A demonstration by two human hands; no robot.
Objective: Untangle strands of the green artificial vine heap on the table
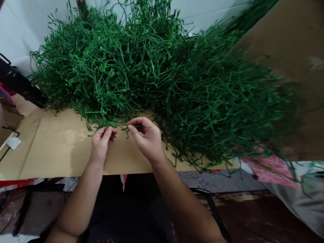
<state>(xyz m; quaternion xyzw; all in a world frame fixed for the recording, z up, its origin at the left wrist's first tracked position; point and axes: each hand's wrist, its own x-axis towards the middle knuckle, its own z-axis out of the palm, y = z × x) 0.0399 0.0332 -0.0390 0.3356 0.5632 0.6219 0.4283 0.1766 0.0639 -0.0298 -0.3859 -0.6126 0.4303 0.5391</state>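
Over the near part of the cardboard, my right hand pinches a thin green plastic-looking stem between thumb and forefinger. My left hand is closed in a pinch just to the left, at the other end of the same stem; its fingertips partly hide what they grip. Right behind both hands rises a large tangled heap of green artificial plant stems with small budded tips. A second mass of such stems spreads out to the right of my right hand.
Brown cardboard covers the table. A black cylindrical object leans at the left, near a small open carton. On the right stands a big cardboard sheet, with pink plastic below it. White tiles form the wall behind.
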